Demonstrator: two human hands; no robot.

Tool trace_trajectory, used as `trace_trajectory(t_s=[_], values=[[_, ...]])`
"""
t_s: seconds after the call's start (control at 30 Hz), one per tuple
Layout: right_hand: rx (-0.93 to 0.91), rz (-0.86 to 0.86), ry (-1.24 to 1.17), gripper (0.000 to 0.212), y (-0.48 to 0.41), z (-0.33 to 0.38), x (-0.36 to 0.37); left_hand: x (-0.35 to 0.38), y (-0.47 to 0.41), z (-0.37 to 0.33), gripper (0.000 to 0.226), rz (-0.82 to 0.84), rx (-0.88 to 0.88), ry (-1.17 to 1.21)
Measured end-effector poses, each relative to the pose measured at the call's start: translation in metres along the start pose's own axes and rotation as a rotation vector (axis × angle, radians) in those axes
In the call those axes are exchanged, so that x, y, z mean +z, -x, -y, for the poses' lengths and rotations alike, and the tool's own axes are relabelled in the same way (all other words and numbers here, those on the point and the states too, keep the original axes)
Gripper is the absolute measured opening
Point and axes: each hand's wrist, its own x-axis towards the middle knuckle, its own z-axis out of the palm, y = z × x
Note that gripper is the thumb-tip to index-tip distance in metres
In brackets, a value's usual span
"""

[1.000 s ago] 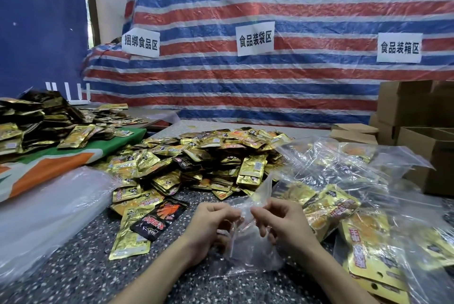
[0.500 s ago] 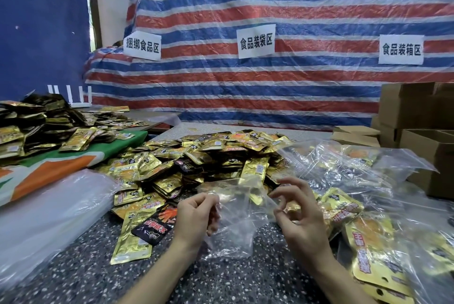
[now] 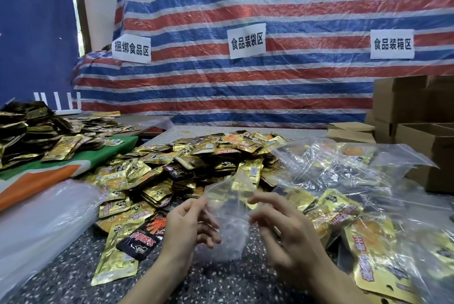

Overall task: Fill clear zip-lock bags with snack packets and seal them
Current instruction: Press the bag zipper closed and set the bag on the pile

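My left hand (image 3: 189, 225) and right hand (image 3: 290, 230) pinch empty bag (image 3: 228, 208) at mouth. Film light, limp, slippery; grip near zip edge. Packets (image 3: 196, 163) look light, slick.

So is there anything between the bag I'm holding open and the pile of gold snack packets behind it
Nothing visible does. The clear zip-lock bag is pinched at its mouth by the left hand and the right hand, and the pile of gold snack packets lies directly beyond it on the speckled table.
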Motion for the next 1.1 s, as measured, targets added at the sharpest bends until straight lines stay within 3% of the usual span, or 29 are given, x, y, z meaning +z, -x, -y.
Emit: trace_trajectory(t_s=[0.07, 0.2, 0.27, 0.37, 0.47, 0.57, 0.8, 1.0, 1.1], values=[[0.03, -0.01, -0.034, 0.02, 0.0, 0.0, 0.001, -0.001, -0.008, -0.006, 0.034, -0.071, 0.125, -0.147], [0.052, -0.034, -0.137, 0.019, 0.0, -0.003, 0.006, -0.012, -0.061, -0.03, 0.015, -0.328, 0.424, -0.868], [0.058, -0.048, -0.157, 0.016, 0.001, -0.004, 0.008, -0.02, -0.094, -0.044, 0.038, -0.385, 0.413, -1.14], [0.071, -0.06, -0.196, 0.015, 0.001, -0.006, 0.01, -0.03, -0.134, -0.052, 0.084, -0.344, 0.188, -1.361], [0.067, -0.085, -0.212, 0.016, 0.0, -0.008, 0.012, -0.033, -0.157, -0.051, 0.072, -0.314, -0.048, -1.3], [0.083, -0.105, -0.223, 0.014, 0.0, -0.01, 0.012, -0.035, -0.169, -0.051, 0.053, -0.317, -0.123, -1.128], [0.118, -0.101, -0.267, 0.017, -0.001, -0.012, 0.009, -0.028, -0.169, -0.062, 0.027, -0.523, -0.094, -0.795], [0.147, -0.075, -0.282, 0.016, 0.0, -0.012, 0.006, -0.031, -0.155, -0.092, 0.008, -0.579, -0.021, -0.49], [0.155, -0.061, -0.29, 0.017, 0.001, -0.011, 0.006, -0.035, -0.142, -0.11, 0.009, -0.557, 0.033, -0.538]])
